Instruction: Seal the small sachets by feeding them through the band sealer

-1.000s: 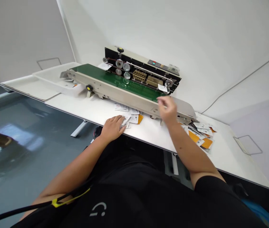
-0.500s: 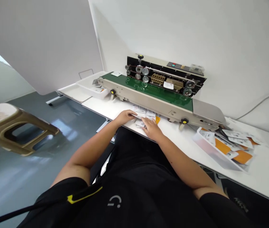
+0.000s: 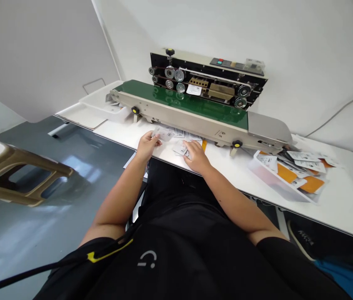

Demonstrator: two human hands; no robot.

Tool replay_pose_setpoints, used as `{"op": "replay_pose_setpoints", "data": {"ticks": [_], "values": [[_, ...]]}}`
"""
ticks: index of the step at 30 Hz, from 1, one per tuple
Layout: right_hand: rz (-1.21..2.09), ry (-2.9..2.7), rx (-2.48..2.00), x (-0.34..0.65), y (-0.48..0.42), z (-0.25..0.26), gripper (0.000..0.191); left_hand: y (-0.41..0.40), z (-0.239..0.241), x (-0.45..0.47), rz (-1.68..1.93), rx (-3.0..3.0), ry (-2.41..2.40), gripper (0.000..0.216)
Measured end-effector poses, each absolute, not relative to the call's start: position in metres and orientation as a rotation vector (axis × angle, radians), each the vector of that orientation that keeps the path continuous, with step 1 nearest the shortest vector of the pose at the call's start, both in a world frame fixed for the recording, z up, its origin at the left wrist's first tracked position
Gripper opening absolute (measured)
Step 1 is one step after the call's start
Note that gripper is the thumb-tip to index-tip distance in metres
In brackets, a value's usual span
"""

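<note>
My left hand (image 3: 147, 146) pinches a flat white printed packet (image 3: 163, 133) by its left end, raised slightly over the table's front edge. Closed on the right side of a small stack of white packets (image 3: 179, 148) is my right hand (image 3: 197, 157), thumb below and fingers above. More loose packets (image 3: 179, 133) lie behind the hands, partly under the machine's conveyor. An orange packet (image 3: 204, 144) shows beside my right fingers.
A band sealing machine (image 3: 207, 79) with a green belt (image 3: 176, 102) stands behind; one white packet (image 3: 194, 89) is in it. A white bin (image 3: 92, 102) sits left, and a translucent bin of white and orange packets (image 3: 279, 177) right. A stool (image 3: 17, 171) stands left.
My left hand has drawn a packet leftward, away from the right hand. The packet in the machine has moved left. The one on the belt's left end is gone from view. The view has shifted.
</note>
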State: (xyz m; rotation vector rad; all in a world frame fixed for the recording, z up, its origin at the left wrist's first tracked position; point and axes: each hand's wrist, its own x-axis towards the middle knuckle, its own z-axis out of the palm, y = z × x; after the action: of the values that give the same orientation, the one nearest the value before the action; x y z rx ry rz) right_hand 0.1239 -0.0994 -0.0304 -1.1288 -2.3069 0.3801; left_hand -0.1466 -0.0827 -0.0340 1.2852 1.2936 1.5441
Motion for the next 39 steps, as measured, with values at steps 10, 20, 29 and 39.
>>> {"op": "replay_pose_setpoints", "data": {"ticks": [10,20,29,39], "values": [[0.594,-2.489,-0.84,0.125,-0.102,-0.018,0.088,-0.098,-0.021,-0.15,1.21,2.02,1.127,0.032],[0.638,-2.232,-0.875,0.133,-0.103,-0.013,0.055,-0.103,-0.012,-0.151,0.899,2.373,1.029,0.062],[0.341,-1.836,-0.813,0.218,-0.078,0.068,0.032,-0.108,-0.018,-0.149,0.935,2.259,0.981,0.068],[0.757,-1.079,-1.227,0.288,0.028,0.119,0.011,-0.109,-0.016,-0.149,0.787,2.444,1.123,0.04]]}}
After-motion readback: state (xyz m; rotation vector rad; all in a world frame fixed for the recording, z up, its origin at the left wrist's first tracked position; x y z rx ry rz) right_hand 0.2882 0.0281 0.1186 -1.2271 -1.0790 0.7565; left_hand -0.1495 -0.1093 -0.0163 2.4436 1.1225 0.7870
